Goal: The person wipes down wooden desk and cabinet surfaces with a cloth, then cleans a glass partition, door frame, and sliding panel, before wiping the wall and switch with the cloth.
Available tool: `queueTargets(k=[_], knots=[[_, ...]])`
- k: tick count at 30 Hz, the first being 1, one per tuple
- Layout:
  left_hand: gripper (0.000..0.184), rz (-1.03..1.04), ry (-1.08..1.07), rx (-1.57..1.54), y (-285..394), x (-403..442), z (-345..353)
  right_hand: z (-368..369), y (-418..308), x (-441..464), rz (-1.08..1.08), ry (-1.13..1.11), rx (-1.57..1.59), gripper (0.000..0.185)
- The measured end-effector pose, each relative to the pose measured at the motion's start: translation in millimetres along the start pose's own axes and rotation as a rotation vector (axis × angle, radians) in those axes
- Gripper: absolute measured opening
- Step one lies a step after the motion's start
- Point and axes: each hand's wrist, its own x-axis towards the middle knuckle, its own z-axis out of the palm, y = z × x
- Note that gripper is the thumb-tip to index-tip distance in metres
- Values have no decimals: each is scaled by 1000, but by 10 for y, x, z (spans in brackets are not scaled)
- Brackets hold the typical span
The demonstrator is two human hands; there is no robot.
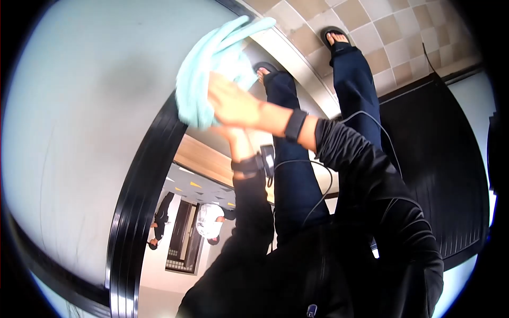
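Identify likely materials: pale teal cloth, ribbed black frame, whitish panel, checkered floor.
Cloth: soft, matte textile, going by its loose folds; fiber can't be told.
Frame: glossy, perhaps coated metal or plastic; bright streaks run along its ridges.
Panel: smooth, possibly frosted glass, given its milky, hazy look.
Floor: probably ceramic tile; pale joint lines separate beige and off-white squares.

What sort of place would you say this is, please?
Probably a doorway into a tiled room, perhaps in a home: there is a large black-framed panel like a door's, a pale threshold strip and checked floor tiles.
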Motion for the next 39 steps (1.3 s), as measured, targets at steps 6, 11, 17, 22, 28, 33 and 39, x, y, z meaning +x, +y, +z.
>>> queueTargets(k=[6,11,17,22,28,33,39], knots=[[35,502,125,1430,-152,-246,384,-66,-392,289,-136,28,164,21],[29,607,123,2001,145,547,-309,266,643,6,-18,-208,284,34],[23,582,-322,2414,170,1838,-1345,389,2361,-423,327,-437,171,32],[22,472,-101,2223,-505,1698,-1095,311,2633,-670,241,-840,-557,24],[38,526,-83,1780,-931,503,147,300,1295,-560,-32,-231,72,27],[38,603,-210,1667,-947,-498,1303,-489,-1001,557,434,-168,316,33],[40,848,-531,1438,-1160,-1494,2593,-800,-2542,1358,93,-202,599,38]])
